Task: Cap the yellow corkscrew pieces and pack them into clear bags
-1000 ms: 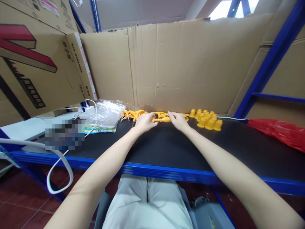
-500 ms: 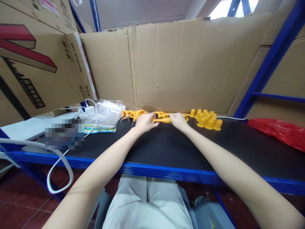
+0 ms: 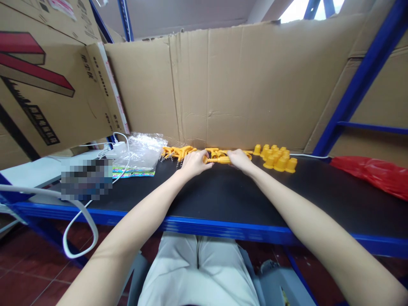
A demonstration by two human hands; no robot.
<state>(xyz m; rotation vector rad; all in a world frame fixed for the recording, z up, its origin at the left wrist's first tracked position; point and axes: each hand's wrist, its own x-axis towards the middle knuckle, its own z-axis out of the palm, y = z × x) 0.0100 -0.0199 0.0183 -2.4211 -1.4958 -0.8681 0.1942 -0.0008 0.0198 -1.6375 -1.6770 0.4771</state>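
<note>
My left hand (image 3: 194, 162) is closed around the left end of a long yellow plastic piece (image 3: 220, 160). My right hand (image 3: 239, 161) grips the same piece further right, so only its middle shows between them. What lies under the fingers is hidden. Left of my left hand is a heap of yellow branched plastic parts (image 3: 178, 151), some with metal spirals (image 3: 179, 163) poking out toward me. More yellow parts (image 3: 214, 151) lie just behind both hands. To the right stand several yellow cup-shaped pieces (image 3: 280, 158), grouped close together.
The black tabletop (image 3: 219, 195) has a blue metal front edge (image 3: 223, 228). At left lie a clear plastic bag (image 3: 143, 148), a white cable (image 3: 79, 208) and a blurred-out object. A red plastic bag (image 3: 369, 173) lies at right. A cardboard wall (image 3: 255, 89) closes off the back.
The right hand has shifted very slightly to the right along the yellow piece. The left hand keeps its grip in nearly the same place.
</note>
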